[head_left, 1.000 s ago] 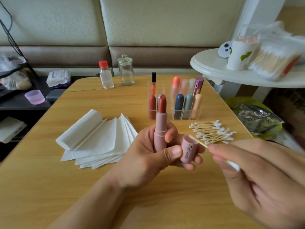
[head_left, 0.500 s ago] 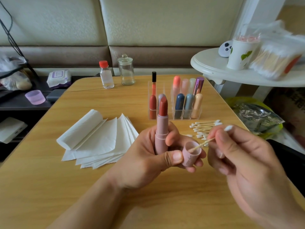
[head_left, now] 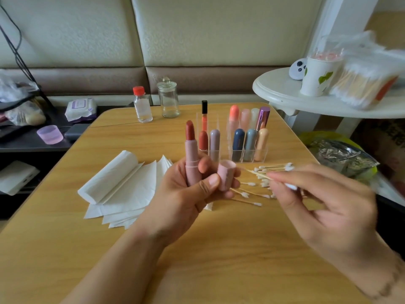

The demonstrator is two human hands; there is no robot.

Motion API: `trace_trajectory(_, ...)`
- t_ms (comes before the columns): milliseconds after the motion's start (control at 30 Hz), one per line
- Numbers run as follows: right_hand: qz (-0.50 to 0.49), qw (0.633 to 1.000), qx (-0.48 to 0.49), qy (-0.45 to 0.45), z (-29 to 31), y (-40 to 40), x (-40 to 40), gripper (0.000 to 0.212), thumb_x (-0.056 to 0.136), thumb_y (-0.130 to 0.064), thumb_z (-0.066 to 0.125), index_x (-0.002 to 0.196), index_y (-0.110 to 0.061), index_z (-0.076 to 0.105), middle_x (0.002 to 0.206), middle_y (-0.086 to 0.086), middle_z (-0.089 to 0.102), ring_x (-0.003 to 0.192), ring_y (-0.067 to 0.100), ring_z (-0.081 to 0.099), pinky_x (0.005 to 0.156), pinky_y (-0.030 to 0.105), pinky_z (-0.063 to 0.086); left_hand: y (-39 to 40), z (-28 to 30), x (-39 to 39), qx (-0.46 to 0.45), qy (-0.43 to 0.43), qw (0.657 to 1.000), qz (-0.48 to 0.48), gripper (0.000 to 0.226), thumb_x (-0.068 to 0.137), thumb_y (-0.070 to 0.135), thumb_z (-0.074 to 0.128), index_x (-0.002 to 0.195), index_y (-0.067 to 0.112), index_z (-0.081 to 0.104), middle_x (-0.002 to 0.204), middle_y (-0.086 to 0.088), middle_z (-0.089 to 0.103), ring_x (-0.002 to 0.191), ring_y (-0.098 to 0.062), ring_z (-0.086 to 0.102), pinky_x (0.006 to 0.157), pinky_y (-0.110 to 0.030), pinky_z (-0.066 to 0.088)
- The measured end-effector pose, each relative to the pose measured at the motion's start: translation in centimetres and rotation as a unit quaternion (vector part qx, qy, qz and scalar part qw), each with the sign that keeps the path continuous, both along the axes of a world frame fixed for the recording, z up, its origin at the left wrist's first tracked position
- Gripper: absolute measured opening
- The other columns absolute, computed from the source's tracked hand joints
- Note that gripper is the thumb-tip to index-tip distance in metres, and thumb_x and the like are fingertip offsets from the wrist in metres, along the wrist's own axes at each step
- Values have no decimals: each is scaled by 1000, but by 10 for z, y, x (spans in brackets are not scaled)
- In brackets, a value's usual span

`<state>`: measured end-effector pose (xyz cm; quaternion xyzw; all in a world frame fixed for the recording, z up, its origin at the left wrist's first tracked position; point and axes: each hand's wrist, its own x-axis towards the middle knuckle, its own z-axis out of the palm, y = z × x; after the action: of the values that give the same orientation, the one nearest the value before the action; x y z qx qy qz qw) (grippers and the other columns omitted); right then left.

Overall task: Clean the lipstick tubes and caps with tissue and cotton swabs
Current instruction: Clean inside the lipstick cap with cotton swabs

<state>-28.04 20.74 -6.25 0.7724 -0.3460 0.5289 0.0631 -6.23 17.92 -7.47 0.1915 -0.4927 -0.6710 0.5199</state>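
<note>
Left hand [head_left: 186, 194]: fingers curled round two items at once. Pink lipstick tube [head_left: 192, 159], upright, red bullet exposed at its top, gripped between palm and thumb. Pink cap [head_left: 225, 177], just right of the tube, held at the fingertips, open mouth turned up and toward the other hand.

Right hand [head_left: 324, 207]: fingers pinching a cotton swab [head_left: 260, 175] by its wooden stick. The free tip points at the cap's mouth and sits just short of it; the rear white tip shows behind the fingers. Image blurred here.

Loose cotton swabs [head_left: 258, 191]: scattered on the worktop [head_left: 219, 260] between and beyond the two hands.

Tissue sheets [head_left: 129, 194]: fanned stack left of the left hand's fingers, one sheet rolled on top.

Clear organiser [head_left: 238, 150]: beyond the fingers, holding capped lipsticks upright in compartments; a dark red one and a mauve one directly behind the held tube.

Small bottle with red cap [head_left: 141, 106] and glass jar with lid [head_left: 168, 98]: far edge of the worktop, beyond and left of the organiser.

White side table [head_left: 295, 95]: far right, bearing a paper cup [head_left: 317, 76] and a bagged bundle of swabs [head_left: 363, 82].
</note>
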Motion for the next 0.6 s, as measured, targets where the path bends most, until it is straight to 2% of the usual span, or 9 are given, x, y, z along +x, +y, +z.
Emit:
trace_trajectory(33, 1, 998, 46, -38, -3, -3, 0, 10, 91, -11, 68, 98, -11, 75, 78, 0, 69, 65, 13, 61, 60, 19, 46, -1, 1, 1, 4, 5, 1000, 18, 21, 82, -4, 55, 79, 17, 53, 95, -16, 68, 89, -26, 68, 75, -31, 57)
trace_trajectory(100, -7, 988, 133, -80, -8, -13, 2, 9, 92, -21, 70, 96, -18, 77, 80, -8, 69, 69, 13, 63, 59, 24, 48, -4, 2, 3, 4, 12, 999, 51, 23, 81, -3, 56, 76, 19, 58, 94, -12, 69, 94, -25, 68, 79, -31, 57)
trace_trajectory(167, -32, 978, 192, -72, -16, -26, 6, 10, 89, -30, 72, 94, -26, 80, 82, -15, 68, 71, 12, 62, 60, 29, 48, -6, 4, 5, 9, 40, 996, 77, 20, 81, -3, 55, 81, 16, 51, 92, -11, 68, 98, -25, 67, 80, -31, 56)
trace_trajectory(233, -71, 979, 192, -22, -24, -36, 11, 9, 84, -31, 75, 91, -30, 81, 81, -18, 66, 76, 9, 60, 62, 31, 49, -8, 5, 7, 17, 65, 992, 103, 19, 81, -2, 53, 83, 15, 45, 91, -9, 70, 100, -26, 67, 81, -31, 56)
trace_trajectory(300, -93, 978, 186, 19, -29, -40, 15, 12, 83, -35, 73, 91, -32, 81, 79, -18, 63, 80, 14, 57, 62, 34, 49, -8, 6, 10, 22, 90, 989, 119, 18, 81, -1, 53, 84, 15, 44, 92, -8, 70, 98, -27, 69, 79, -32, 57)
trace_trajectory(500, -45, 977, 207, 40, -35, -31, 11, 22, 82, -48, 64, 91, -36, 80, 80, -20, 63, 85, 15, 57, 77, 24, 43, -9, 7, 13, 35, 120, 982, 138, 16, 85, 0, 51, 85, 15, 45, 95, -6, 70, 88, -22, 70, 76, -32, 57)
trace_trajectory(600, -36, 974, 195, 106, -32, -23, 8, 23, 79, -47, 65, 91, -33, 80, 84, -19, 64, 86, 14, 57, 77, 28, 45, -10, 8, 14, 43, 124, 981, 143, 17, 86, 0, 52, 85, 16, 45, 97, -7, 69, 86, -22, 70, 76, -32, 57)
